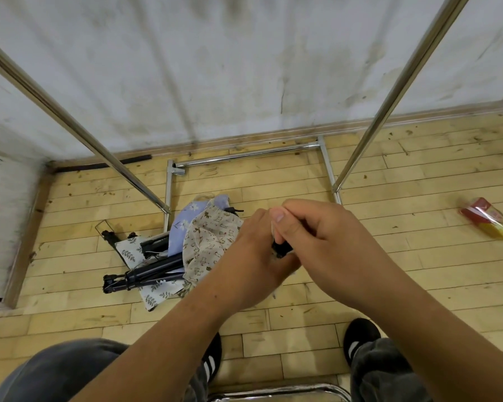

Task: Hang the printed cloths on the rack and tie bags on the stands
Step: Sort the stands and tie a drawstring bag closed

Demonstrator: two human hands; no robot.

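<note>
The bag (212,242) sits at frame centre, gripped by the left hand (256,256) and spreading out at that hand's 9 o'clock. The right hand (317,236), touching the left hand at 3 o'clock, curls round a black part (280,250). At 9 o'clock, stands (145,274) and cloths (186,224) lie on the floor (389,285) beside the rack (244,155). A packet (488,221) lies at 3 o'clock.
</note>
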